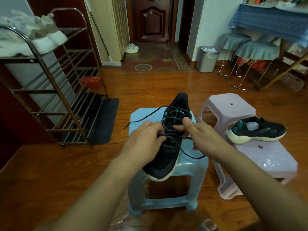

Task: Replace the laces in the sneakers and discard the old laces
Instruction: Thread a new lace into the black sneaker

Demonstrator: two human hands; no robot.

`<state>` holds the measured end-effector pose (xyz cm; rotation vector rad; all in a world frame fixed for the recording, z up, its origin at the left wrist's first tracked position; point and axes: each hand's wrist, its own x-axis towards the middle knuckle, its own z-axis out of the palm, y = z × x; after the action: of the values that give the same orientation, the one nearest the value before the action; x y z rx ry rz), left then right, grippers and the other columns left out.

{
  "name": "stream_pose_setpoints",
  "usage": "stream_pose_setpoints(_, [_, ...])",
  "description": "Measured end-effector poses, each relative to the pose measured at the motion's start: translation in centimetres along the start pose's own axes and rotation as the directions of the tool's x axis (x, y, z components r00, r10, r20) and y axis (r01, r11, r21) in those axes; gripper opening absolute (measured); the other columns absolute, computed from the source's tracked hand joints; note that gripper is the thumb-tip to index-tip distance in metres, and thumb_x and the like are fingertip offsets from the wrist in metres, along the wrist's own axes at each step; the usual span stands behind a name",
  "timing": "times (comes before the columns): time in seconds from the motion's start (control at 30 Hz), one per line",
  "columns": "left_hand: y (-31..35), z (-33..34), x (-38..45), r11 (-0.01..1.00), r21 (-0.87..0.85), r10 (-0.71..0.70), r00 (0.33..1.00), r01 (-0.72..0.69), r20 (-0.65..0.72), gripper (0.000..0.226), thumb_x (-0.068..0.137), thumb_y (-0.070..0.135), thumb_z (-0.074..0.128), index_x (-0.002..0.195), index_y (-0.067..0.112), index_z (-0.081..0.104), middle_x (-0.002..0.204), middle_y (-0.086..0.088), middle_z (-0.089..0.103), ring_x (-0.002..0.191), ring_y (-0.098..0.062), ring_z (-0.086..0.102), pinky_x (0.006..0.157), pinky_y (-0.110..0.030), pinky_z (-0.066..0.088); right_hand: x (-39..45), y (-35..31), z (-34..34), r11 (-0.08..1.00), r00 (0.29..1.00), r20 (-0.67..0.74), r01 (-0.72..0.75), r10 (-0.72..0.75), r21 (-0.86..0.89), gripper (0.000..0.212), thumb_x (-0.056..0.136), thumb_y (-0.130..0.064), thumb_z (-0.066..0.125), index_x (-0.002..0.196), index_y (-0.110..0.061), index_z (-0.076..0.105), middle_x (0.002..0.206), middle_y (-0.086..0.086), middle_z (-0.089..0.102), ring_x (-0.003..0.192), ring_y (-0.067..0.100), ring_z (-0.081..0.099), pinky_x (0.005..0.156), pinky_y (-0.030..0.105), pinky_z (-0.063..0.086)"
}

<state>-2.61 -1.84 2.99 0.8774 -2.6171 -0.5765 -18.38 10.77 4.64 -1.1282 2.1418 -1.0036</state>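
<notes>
A black sneaker (pixel 168 147) is set on a blue stool (pixel 191 165), toe toward the camera and heel pointing away, its pale sole overhanging the stool's near edge. A dark lace (pixel 179 148) is threaded across the sneaker's upper; one loose end is trailed out to the left over the stool top, and another is looped to the right, past the sneaker's side.

The left hand (pixel 143 144) is laid on the left side of the sneaker, its fingers curled around the lace at the eyelets. The right hand (pixel 200 135) is held at the right side of the tongue, with the lace pinched between thumb and forefinger, the thumb raised and the forefinger laid across the upper.

A second black sneaker (pixel 260 132) is placed on its side on a pink stool (pixel 270 160), just right of the blue one; white stuffing is seen in its opening. Whether it is laced cannot be told. Another pink stool (pixel 228 105) stands behind.

A metal shoe rack (pixel 55 90) is stood at the left with pale shoes on top. A grey bin (pixel 207 60) is placed near the far wall, beside two covered round stools (pixel 250 57).
</notes>
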Motion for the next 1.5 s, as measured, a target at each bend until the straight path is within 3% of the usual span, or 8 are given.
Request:
stream_pose_setpoints(0.2, [-2.5, -2.8, 1.3, 0.973, -0.156, -0.191, 0.971, 0.168, -0.141, 0.006, 0.101, 0.027, 0.062, 0.099, 0.028, 0.068, 0.095, 0.010, 0.064, 0.088, -0.010, 0.060, 0.079, -0.033, 0.049, 0.1, -0.1, -0.1, 0.997, 0.999, -0.029, 0.031, -0.033, -0.074, 0.057, 0.102, -0.059, 0.024, 0.118, -0.035, 0.073, 0.087, -0.019, 0.064, 0.056, -0.017, 0.056, 0.068, 0.023, 0.044])
stream_pose_setpoints(0.3, [-6.3, -5.2, 1.6, 0.845, -0.402, -0.495, 0.801, 0.353, -0.337, 0.010, 0.104, 0.025, 0.058, 0.108, 0.024, 0.067, 0.101, 0.005, 0.063, 0.096, -0.015, 0.058, 0.082, -0.035, 0.045, 0.4, -0.2, 0.1, 1.000, 0.999, -0.043, 0.014, -0.015, -0.015, 0.059, 0.101, -0.061, 0.027, 0.113, -0.031, 0.076, 0.075, -0.007, 0.071, 0.064, -0.003, 0.063, 0.072, 0.031, 0.055])
stream_pose_setpoints(0.4, [-8.5, -5.4, 1.4, 0.621, -0.624, -0.750, 0.592, 0.474, -0.295, 0.017, 0.107, 0.027, 0.052, 0.116, 0.019, 0.063, 0.108, -0.004, 0.063, 0.098, -0.022, 0.058, 0.078, -0.036, 0.043, 0.7, -0.2, 0.0, 1.000, 0.999, -0.049, -0.008, 0.009, 0.030, 0.056, 0.102, -0.059, 0.029, 0.107, -0.031, 0.078, 0.066, -0.019, 0.067, 0.070, -0.005, 0.065, 0.069, 0.029, 0.055])
stream_pose_setpoints(0.7, [-11.5, -6.2, 1.3, 0.496, -0.772, -0.858, 0.357, 0.396, -0.368, 0.022, 0.107, 0.025, 0.047, 0.121, 0.014, 0.060, 0.126, -0.009, 0.062, 0.111, -0.026, 0.063, 0.087, -0.035, 0.051, 1.3, -0.6, 0.7, 0.999, 0.995, -0.103, -0.016, 0.013, -0.028, 0.058, 0.100, -0.063, 0.030, 0.093, -0.034, 0.080, 0.073, -0.006, 0.073, 0.072, 0.009, 0.065, 0.078, 0.036, 0.054])
stream_pose_setpoints(0.97, [-11.1, -5.6, 0.0, 0.643, -0.411, -0.742, 0.660, 0.647, -0.123, 0.015, 0.103, 0.025, 0.057, 0.110, 0.014, 0.064, 0.102, -0.006, 0.062, 0.098, -0.029, 0.058, 0.089, -0.043, 0.050, 0.4, -0.4, 0.3, 0.998, 0.989, -0.140, 0.029, -0.038, -0.062, 0.056, 0.100, -0.056, 0.039, 0.089, -0.022, 0.082, 0.064, -0.023, 0.068, 0.067, -0.003, 0.065, 0.073, 0.033, 0.055])
stream_pose_setpoints(1.23, [-3.7, -5.3, -1.7, 0.793, -0.428, -0.446, 0.892, 0.433, 0.075, 0.028, 0.106, 0.035, 0.048, 0.099, 0.031, 0.075, 0.078, -0.005, 0.068, 0.073, -0.022, 0.060, 0.074, -0.037, 0.048, 0.7, -0.5, -0.7, 0.999, 0.992, -0.126, -0.014, 0.019, 0.042, 0.052, 0.101, -0.057, 0.039, 0.086, -0.029, 0.080, 0.061, 0.000, 0.065, 0.050, 0.005, 0.054, 0.064, 0.031, 0.048])
stream_pose_setpoints(1.4, [-1.3, -1.8, -0.6, 0.863, -0.424, -0.247, 0.962, 0.274, 0.119, 0.035, 0.108, 0.033, 0.047, 0.108, 0.012, 0.076, 0.063, 0.013, 0.056, 0.058, 0.001, 0.047, 0.054, -0.019, 0.034, 1.1, -0.4, 1.0, 0.875, 0.883, -0.284, 0.234, -0.374, -0.425, 0.017, 0.098, -0.031, 0.062, 0.097, -0.024, 0.077, 0.080, -0.011, 0.067, 0.073, 0.004, 0.058, 0.068, 0.031, 0.049])
stream_pose_setpoints(1.5, [-1.2, -0.4, 0.6, 0.933, -0.296, -0.192, 0.979, 0.204, 0.069, 0.025, 0.108, 0.034, 0.046, 0.118, 0.028, 0.068, 0.094, 0.011, 0.071, 0.088, -0.007, 0.064, 0.077, -0.030, 0.052, 1.8, -0.2, 2.6, 0.722, 0.761, -0.336, 0.241, -0.555, -0.648, 0.013, 0.090, -0.018, 0.070, 0.100, -0.018, 0.079, 0.091, 0.000, 0.059, 0.088, 0.023, 0.049, 0.071, 0.036, 0.041])
